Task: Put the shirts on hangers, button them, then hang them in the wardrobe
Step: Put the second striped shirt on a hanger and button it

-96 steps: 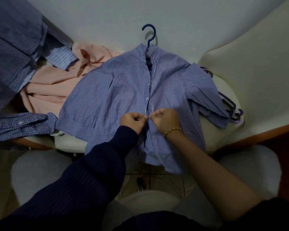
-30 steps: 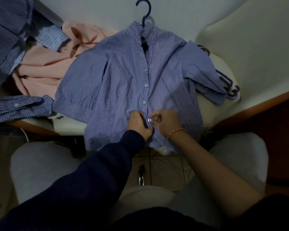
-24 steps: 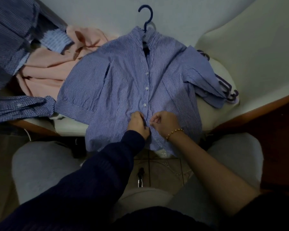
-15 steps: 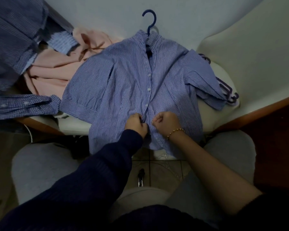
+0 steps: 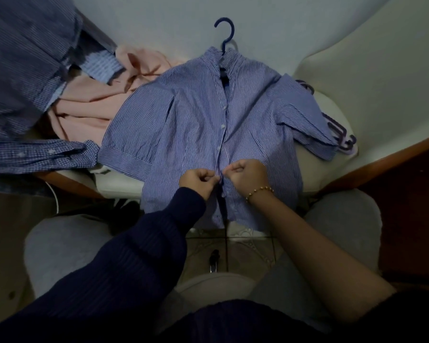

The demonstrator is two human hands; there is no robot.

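Spread flat, front up, in the middle: a blue-and-white striped shirt (image 5: 196, 125), collar far, hem near and hanging over the edge. Threaded through its neck: a blue hanger (image 5: 224, 33), hook poking out beyond the collar. Buttoned down the upper placket; gaping open near the hem. Cuffed sleeves lying out to left and right. Crumpled at far left: a pink shirt (image 5: 92, 105), a dark striped shirt (image 5: 22, 58), a checked shirt (image 5: 40, 154). Partly under the right sleeve: spare purple hangers (image 5: 342, 137).
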